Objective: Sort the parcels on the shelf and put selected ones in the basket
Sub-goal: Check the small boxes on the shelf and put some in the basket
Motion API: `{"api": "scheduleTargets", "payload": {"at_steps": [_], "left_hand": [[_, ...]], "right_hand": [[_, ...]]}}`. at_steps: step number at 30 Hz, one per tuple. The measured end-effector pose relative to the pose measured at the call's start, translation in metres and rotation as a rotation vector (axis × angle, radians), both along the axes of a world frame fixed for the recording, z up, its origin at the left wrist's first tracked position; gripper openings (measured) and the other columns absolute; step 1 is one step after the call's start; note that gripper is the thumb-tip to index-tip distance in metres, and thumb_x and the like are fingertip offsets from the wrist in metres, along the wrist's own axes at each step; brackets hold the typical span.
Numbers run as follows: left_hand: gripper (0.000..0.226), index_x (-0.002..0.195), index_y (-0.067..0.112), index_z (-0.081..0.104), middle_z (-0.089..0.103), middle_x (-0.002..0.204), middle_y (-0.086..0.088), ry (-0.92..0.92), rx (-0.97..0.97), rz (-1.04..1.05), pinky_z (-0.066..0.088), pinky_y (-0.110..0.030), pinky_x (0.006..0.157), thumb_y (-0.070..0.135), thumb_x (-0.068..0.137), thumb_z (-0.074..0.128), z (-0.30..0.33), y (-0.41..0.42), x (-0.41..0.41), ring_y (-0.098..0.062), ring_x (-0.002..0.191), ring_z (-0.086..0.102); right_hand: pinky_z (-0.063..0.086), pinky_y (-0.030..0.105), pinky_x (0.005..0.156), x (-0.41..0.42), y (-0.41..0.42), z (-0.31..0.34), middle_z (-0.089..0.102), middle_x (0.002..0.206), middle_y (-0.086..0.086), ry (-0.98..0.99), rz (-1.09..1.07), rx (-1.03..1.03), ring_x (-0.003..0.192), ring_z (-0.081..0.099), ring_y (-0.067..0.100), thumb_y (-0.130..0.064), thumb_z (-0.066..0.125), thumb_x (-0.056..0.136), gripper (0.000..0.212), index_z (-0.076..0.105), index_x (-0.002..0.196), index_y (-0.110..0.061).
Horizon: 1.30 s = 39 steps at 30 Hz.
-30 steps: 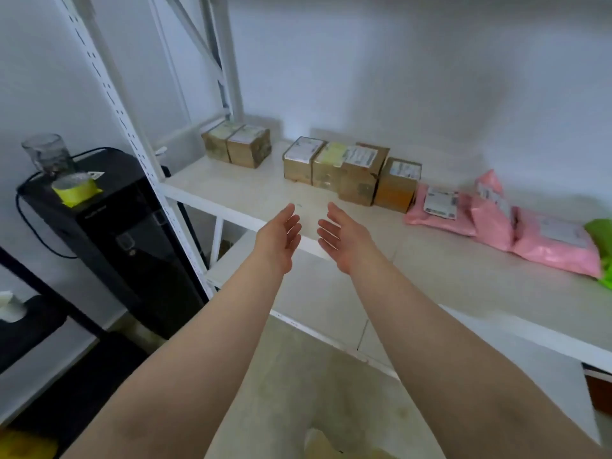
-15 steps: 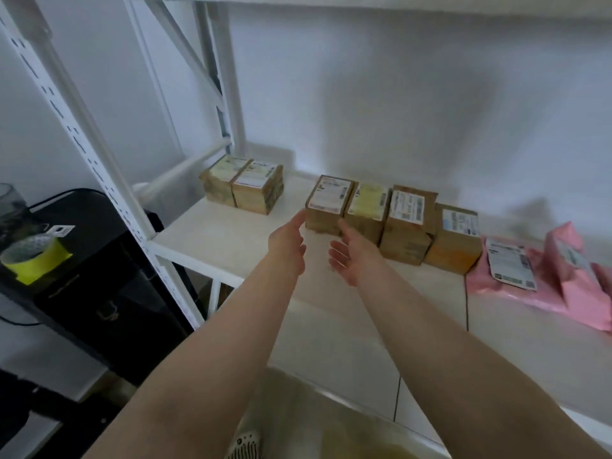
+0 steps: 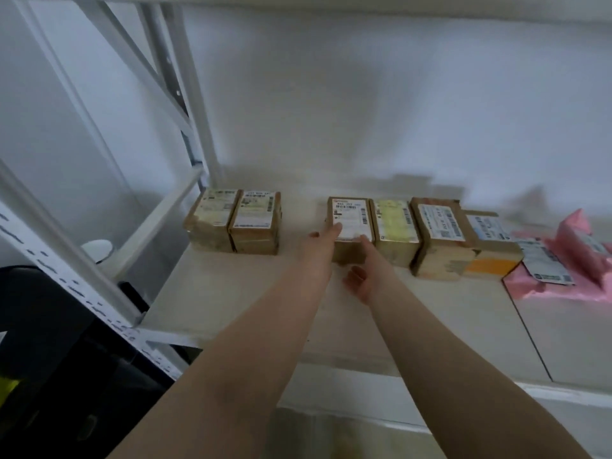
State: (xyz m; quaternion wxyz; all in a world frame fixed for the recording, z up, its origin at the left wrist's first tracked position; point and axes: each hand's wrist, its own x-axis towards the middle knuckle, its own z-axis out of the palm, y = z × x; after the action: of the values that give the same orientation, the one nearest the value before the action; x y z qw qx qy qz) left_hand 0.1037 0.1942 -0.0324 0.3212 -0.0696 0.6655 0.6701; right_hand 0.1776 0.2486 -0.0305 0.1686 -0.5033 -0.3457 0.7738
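Parcels: a brown cardboard box (image 3: 349,233) with a white printed label is sitting near the shelf's (image 3: 231,293) back edge. Both hands, short of it half a second ago, are now touching it, left hand (image 3: 323,241) and right hand (image 3: 364,270) fingers straight and apart.

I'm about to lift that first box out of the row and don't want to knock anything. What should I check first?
1. Left hand on the white-labelled box, left side: ok.
2. Right hand gripping it: not ok, fingers only at its front.
3. Space to its left: ok.
4. Clearance from the yellow-labelled box: not ok, they touch.
5. Basket within reach: cannot tell, not in view.
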Motion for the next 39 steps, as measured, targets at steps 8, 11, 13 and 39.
{"api": "scheduleTargets", "payload": {"at_steps": [8,11,13,39], "left_hand": [[0.044,0.118,0.011,0.067,0.070,0.113,-0.009,0.100,-0.076,-0.040,0.055,-0.037,0.089,0.040,0.085,0.069,-0.016,0.011,-0.011,-0.026,0.093,0.065],[0.042,0.118,0.012,0.067,0.070,0.113,-0.006,0.076,-0.058,-0.005,0.053,-0.032,0.087,0.040,0.087,0.067,-0.019,0.004,-0.013,-0.023,0.097,0.065],[0.038,0.117,0.012,0.068,0.071,0.113,-0.005,0.070,-0.015,0.036,0.052,-0.032,0.087,0.037,0.089,0.065,-0.022,-0.005,-0.014,-0.021,0.098,0.066],[0.057,0.121,0.009,0.062,0.070,0.112,-0.012,-0.223,0.263,0.233,0.056,-0.032,0.077,0.040,0.076,0.078,-0.014,-0.051,-0.034,-0.025,0.094,0.068]], "right_hand": [[0.056,0.038,0.091,-0.013,0.005,-0.014,0.065,0.100,0.008,0.014,-0.041,0.001,0.094,0.064,0.022,-0.040,0.074,0.085,0.038,0.061,0.112,-0.017],[0.055,0.040,0.093,-0.020,0.003,-0.020,0.068,0.111,0.007,0.021,-0.056,0.007,0.103,0.066,0.025,-0.042,0.077,0.080,0.045,0.061,0.114,-0.017],[0.054,0.041,0.094,-0.025,-0.001,-0.024,0.069,0.114,0.006,0.051,-0.036,0.015,0.104,0.066,0.025,-0.042,0.080,0.077,0.053,0.062,0.120,-0.015],[0.054,0.045,0.096,-0.060,-0.047,-0.025,0.072,0.110,0.016,0.310,0.053,-0.101,0.100,0.070,0.030,-0.028,0.073,0.086,0.021,0.068,0.099,-0.014]]}}
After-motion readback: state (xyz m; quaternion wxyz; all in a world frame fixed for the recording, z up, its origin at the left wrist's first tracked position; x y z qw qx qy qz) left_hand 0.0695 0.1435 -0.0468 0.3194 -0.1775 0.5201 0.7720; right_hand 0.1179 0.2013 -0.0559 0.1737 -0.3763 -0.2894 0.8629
